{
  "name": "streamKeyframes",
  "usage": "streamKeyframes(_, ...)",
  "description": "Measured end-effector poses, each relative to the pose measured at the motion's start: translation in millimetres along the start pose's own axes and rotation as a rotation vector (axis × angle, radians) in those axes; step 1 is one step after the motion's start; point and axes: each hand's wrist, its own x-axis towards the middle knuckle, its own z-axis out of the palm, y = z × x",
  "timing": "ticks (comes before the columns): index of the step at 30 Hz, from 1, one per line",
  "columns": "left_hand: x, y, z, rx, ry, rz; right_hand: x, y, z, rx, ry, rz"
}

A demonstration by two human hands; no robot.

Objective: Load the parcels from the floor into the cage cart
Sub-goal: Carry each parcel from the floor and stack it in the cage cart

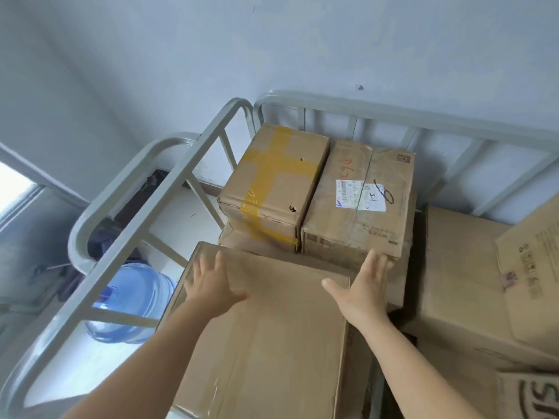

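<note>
Pale blue wall behind grey metal cage cart [193, 164]. We lay both grips flat, fingers spread: left hand [211, 285] and right hand [363, 288] on near large brown cardboard parcel [266, 337] inside cart.

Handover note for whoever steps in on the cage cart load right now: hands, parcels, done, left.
Left hand: open, flat on top of the large front box.
Right hand: open, against that box's right edge; no grip on anything.
Cage cart: yellow-taped box and labelled box stacked at the back, more boxes on the right.
Done: several parcels loaded.
Left: seat the front box; the floor is out of view, so the remaining count is unknown.
</note>
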Motion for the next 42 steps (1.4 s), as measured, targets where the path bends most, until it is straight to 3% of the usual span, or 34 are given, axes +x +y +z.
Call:
streamKeyframes(6, -21.8, -58.6, 11.9, -0.095, -0.102, -0.179, -70.8, 15.1, 41.3, 0.108, -0.16, 0.169)
streamKeyframes(10, -21.6, -76.3, 21.1, -0.118, -0.082, -0.095, -97.5, 23.0, 56.0, 0.197, -0.179, 0.206)
streamKeyframes(17, -2.5, -70.6, 17.2, -0.061, -0.045, 0.078, -107.3, 17.2, 63.3, 0.155, -0.053, 0.211)
streamKeyframes(25, -15.7, -70.1, 20.6, 0.014, -0.017, 0.15, -113.9, 22.5, 63.0, 0.056, -0.066, 0.192)
streamKeyframes(32, -76.0, -13.5, 26.3, 0.083, -0.002, 0.429, -147.0, 28.2, 39.7, -0.22, 0.009, 0.082)
streamKeyframes(42, -180.7, 111.1, 55.1, -0.04, -0.084, 0.748, -199.2, 98.5, -47.1, -0.1, 0.177, 0.163)
